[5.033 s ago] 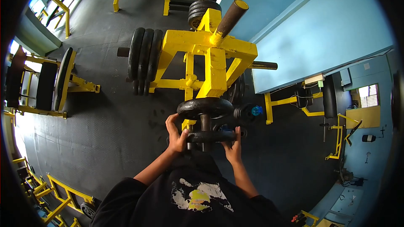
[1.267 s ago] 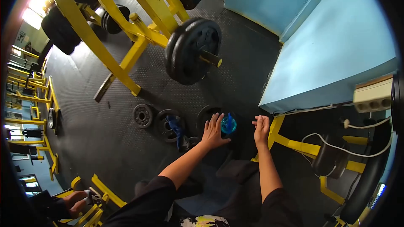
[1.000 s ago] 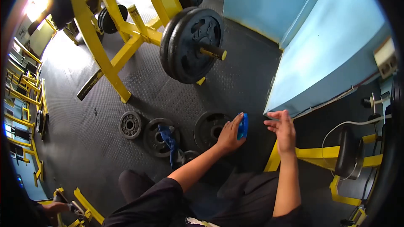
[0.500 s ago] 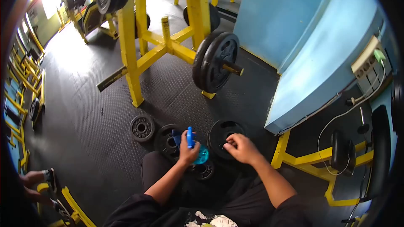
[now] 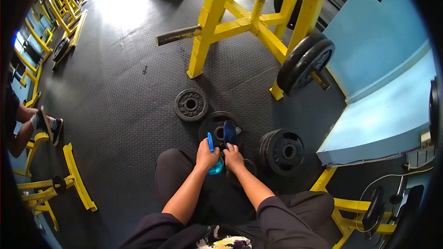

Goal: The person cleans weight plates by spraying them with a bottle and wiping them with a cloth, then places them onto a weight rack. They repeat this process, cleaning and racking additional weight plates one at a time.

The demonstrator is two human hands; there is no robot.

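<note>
My left hand is closed around a spray bottle with a blue trigger head and clear blue-green liquid low inside. Beside it, my right hand pinches a dark blue piece that looks like a folded cloth. The cloth is held up over a black weight plate lying flat on the floor, partly covering its centre hole. Another plate shows partly beneath my right wrist. Farther left lies a smaller plate with raised lettering.
Several stacked plates are to my right. Ahead stands a yellow rack with plates on a low peg. A bench frame and cable are at right. At the left edge, a seated person's foot shows.
My right hand has moved left from near the stacked plates and now holds the dark blue cloth, which was by my left hand. The view has tilted down and turned left.
</note>
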